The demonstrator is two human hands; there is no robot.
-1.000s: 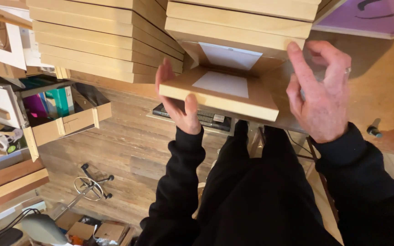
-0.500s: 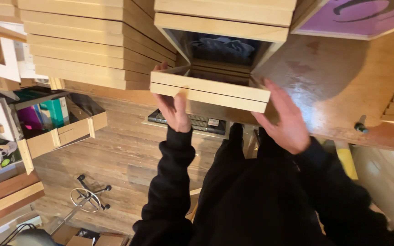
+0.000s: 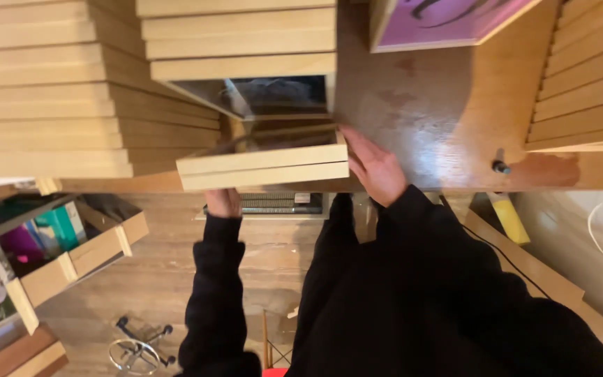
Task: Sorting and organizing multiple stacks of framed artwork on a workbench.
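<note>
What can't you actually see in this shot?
- Left hand: fingers hidden under the wooden frame it holds.
- Inside the frame: only dim reflections, contents unclear.
- Purple picture: cut off by the top edge.
- Right hand: palm side hidden; it rests against the frame's end.

Pale wood frames on a glossy brown table

The frame (image 3: 263,166) under both hands is showing matt, smooth, unfinished pale wood, with a reflective glass-like pane catching light inside; the stacked frames (image 3: 57,105) are looking the same raw wood. The table top (image 3: 441,119) is shining as varnished, blotchy wood. The sleeves (image 3: 455,279) are appearing as soft black matt cloth, and the floor (image 3: 162,293) as worn wooden planks.
</note>
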